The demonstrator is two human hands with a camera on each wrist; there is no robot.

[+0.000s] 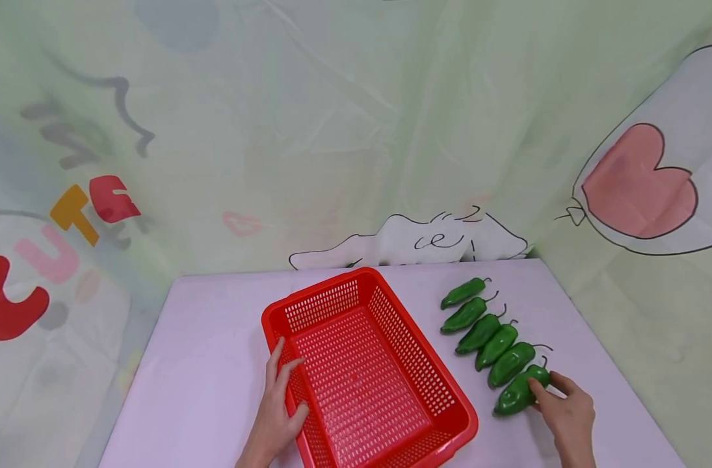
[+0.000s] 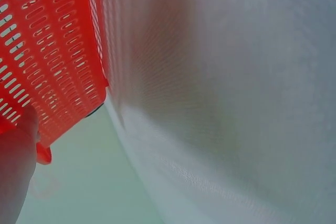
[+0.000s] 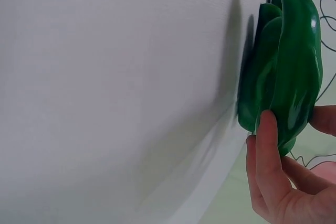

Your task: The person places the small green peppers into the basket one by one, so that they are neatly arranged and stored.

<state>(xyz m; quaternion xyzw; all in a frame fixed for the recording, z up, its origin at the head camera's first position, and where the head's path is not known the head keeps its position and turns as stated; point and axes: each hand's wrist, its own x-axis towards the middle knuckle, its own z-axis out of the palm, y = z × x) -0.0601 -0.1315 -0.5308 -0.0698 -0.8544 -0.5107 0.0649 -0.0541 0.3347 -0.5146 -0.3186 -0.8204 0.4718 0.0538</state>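
Observation:
A red plastic basket point(image 1: 364, 383) with slotted walls stands on the table, and only its own slotted floor shows inside. My left hand point(image 1: 276, 406) grips its left rim, fingers and thumb hooked over the edge; in the left wrist view one finger point(image 2: 23, 129) lies against the slotted wall. Right of the basket, several green peppers with thin curved stems form a slanting row. My right hand point(image 1: 566, 409) pinches the nearest green pepper point(image 1: 515, 395) between thumb and fingers. The right wrist view shows this pepper point(image 3: 298, 56) partly covering the others behind it.
The table point(image 1: 203, 364) has a pale lilac cover. Behind it and along both sides hangs a printed cloth point(image 1: 332, 130) with letters, a heart balloon and line drawings. The other peppers point(image 1: 510, 364) lie close beside the pinched one, running toward the back.

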